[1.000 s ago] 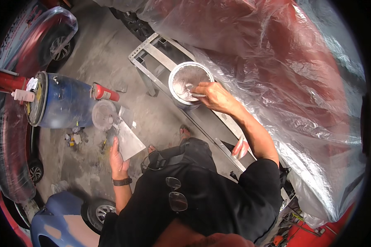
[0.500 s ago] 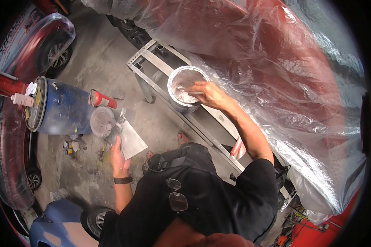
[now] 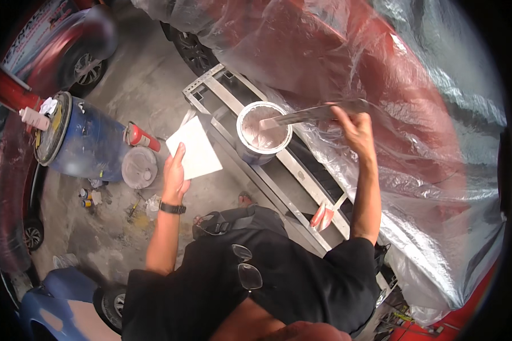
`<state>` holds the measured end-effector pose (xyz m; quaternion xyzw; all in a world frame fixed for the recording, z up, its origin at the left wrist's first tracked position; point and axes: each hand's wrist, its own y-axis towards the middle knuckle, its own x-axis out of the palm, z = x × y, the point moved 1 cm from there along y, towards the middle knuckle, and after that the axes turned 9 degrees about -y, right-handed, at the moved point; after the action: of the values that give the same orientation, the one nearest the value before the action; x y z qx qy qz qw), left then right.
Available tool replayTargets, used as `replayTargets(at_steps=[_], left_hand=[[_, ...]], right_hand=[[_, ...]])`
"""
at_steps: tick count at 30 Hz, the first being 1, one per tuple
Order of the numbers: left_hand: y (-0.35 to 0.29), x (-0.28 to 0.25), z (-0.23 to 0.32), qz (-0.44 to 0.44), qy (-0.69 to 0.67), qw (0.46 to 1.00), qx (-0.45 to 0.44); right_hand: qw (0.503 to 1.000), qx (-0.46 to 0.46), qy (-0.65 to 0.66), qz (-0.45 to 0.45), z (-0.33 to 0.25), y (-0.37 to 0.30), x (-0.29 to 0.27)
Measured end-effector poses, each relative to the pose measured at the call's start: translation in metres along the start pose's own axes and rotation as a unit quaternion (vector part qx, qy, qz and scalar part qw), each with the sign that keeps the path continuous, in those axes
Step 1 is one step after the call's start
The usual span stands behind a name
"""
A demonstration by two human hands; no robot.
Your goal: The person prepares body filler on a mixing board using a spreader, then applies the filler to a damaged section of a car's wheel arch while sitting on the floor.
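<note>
A flat, roughly rectangular mixing plate (image 3: 195,152) is gripped at its edge by my left hand (image 3: 177,175), with the thumb on top. Its face looks bright and pale. My right hand (image 3: 357,132) is closed around a long, flat stirring stick (image 3: 310,116). The stick's far end is coated in pale paste and lies over the opening of a round tub (image 3: 241,140). Inside the tub is a pinkish-white paste (image 3: 261,136). The tub stands on a metal frame stand (image 3: 293,166), between my two hands.
A car under clear plastic sheeting (image 3: 347,62) borders the stand on the right. Red-and-white tubes (image 3: 322,216) lie on the stand. On the left are a blue drum (image 3: 91,142), a red fire extinguisher (image 3: 142,137) and a lidded bucket (image 3: 138,166). A blue car panel (image 3: 62,295) is behind.
My right hand has drawn back from inside the tub to the right, bringing the stick up across its rim. My left hand has raised the plate and moved it nearer the tub.
</note>
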<state>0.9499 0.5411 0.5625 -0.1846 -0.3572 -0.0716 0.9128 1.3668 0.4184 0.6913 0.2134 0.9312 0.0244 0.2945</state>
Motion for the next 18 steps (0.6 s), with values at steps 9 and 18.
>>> replayTargets(at_steps=[9, 18], left_hand=[[0.077, 0.073, -0.026, -0.134, 0.092, 0.985, 0.062], [0.113, 0.126, -0.058, -0.231, 0.098, 0.967, -0.052]], right_hand=[[0.971, -0.026, 0.172, 0.164, -0.009, -0.036, -0.093], [0.955, -0.069, 0.227, 0.178, -0.039, -0.058, -0.073]])
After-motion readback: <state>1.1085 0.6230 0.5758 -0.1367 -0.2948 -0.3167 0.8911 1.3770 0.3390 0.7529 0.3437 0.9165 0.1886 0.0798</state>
